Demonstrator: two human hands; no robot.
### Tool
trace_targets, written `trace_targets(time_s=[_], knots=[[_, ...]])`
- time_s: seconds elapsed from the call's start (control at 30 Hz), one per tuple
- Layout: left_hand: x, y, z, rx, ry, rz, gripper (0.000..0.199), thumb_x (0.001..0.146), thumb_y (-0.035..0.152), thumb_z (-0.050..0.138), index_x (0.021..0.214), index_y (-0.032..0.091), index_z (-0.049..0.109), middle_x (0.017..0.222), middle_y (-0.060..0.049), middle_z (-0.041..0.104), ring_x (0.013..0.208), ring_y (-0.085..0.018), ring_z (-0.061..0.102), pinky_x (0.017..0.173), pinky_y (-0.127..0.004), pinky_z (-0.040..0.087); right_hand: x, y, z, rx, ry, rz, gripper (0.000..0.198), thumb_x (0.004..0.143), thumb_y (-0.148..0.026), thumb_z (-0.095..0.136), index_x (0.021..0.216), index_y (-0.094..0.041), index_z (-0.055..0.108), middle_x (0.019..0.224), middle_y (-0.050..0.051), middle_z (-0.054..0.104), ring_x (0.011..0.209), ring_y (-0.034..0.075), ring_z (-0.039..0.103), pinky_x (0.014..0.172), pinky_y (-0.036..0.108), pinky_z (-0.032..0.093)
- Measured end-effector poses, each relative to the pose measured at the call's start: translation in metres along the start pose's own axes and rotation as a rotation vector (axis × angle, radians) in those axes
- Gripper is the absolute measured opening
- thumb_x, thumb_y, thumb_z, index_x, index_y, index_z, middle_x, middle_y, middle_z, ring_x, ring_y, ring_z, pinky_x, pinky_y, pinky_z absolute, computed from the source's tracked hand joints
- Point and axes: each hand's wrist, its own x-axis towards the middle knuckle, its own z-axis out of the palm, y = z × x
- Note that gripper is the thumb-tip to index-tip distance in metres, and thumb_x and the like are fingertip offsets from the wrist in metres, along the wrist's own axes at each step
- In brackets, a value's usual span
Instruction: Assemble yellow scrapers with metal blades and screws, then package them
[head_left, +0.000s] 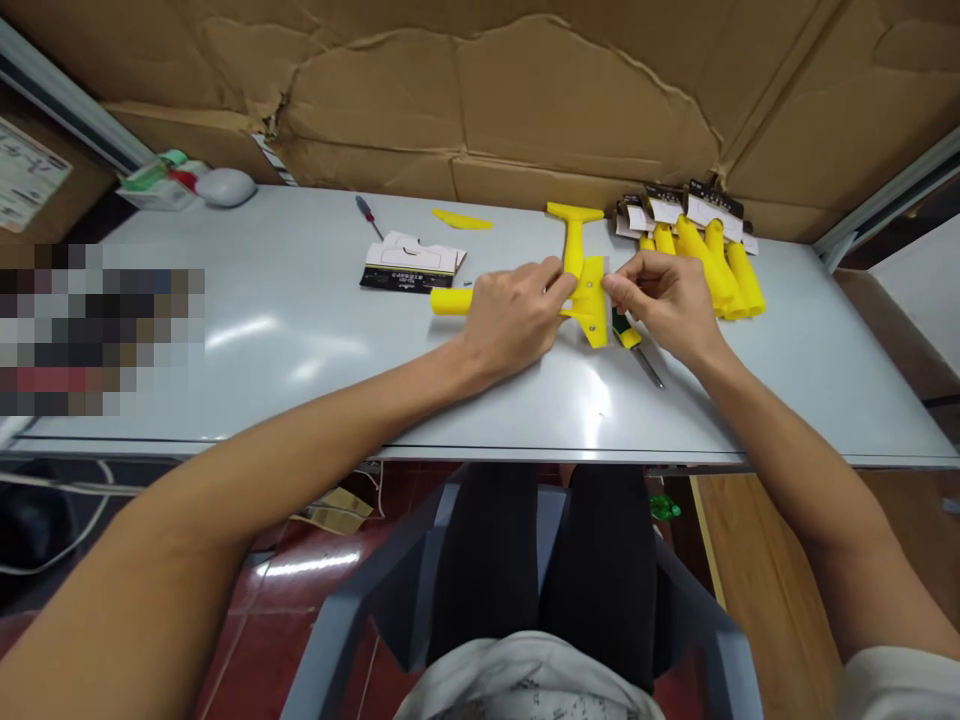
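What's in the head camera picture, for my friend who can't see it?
A person's left hand grips a yellow T-shaped tool while the right hand is at its right edge. Around them on the pale table lie a green-and-yellow screwdriver, a folded card and more yellow pieces.

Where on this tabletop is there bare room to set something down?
One broad bare patch of table lies left of the folded card, behind the left forearm; another lies right of the yellow handles, outside the right forearm. It is crowded at the middle, where the left hand, right hand, yellow tool and green-and-yellow screwdriver sit close together.
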Motion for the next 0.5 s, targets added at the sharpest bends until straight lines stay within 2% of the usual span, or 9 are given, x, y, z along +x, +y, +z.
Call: trace_targets(time_s=[0.17, 0.37, 0.5], knots=[[-0.012, 0.014, 0.001, -0.003, -0.053, 0.048, 0.031, 0.117, 0.012, 0.059, 0.138, 0.016, 0.081, 0.133, -0.019, 0.085, 0.109, -0.035, 0.085, 0.072, -0.044, 0.051, -0.002, 0.000, 0.000, 0.032, -0.052, 0.054, 0.066, 0.078, -0.084, 0.104, 0.074, -0.023, 0.078, 0.064, 0.001, 0.067, 0.059, 0.016, 0.055, 0.058, 0.034, 0.043], [-0.014, 0.024, 0.000, -0.001, -0.111, 0.004, 0.028, 0.120, 0.016, 0.066, 0.144, 0.014, 0.081, 0.141, -0.020, 0.084, 0.112, -0.034, 0.087, 0.070, -0.042, 0.046, -0.002, 0.000, -0.003, -0.077, -0.071, 0.033, 0.073, 0.081, -0.094, 0.097, 0.074, -0.023, 0.081, 0.062, 0.003, 0.068, 0.058, 0.017, 0.057, 0.056, 0.034, 0.041], [-0.014, 0.028, -0.008, -0.013, -0.174, -0.034, 0.027, 0.122, 0.027, 0.074, 0.146, 0.016, 0.082, 0.139, -0.018, 0.086, 0.118, -0.036, 0.085, 0.074, -0.042, 0.046, 0.004, 0.002, -0.010, -0.207, -0.032, -0.030, 0.079, 0.091, -0.100, 0.084, 0.071, -0.024, 0.078, 0.066, 0.006, 0.074, 0.060, 0.018, 0.059, 0.059, 0.037, 0.044]])
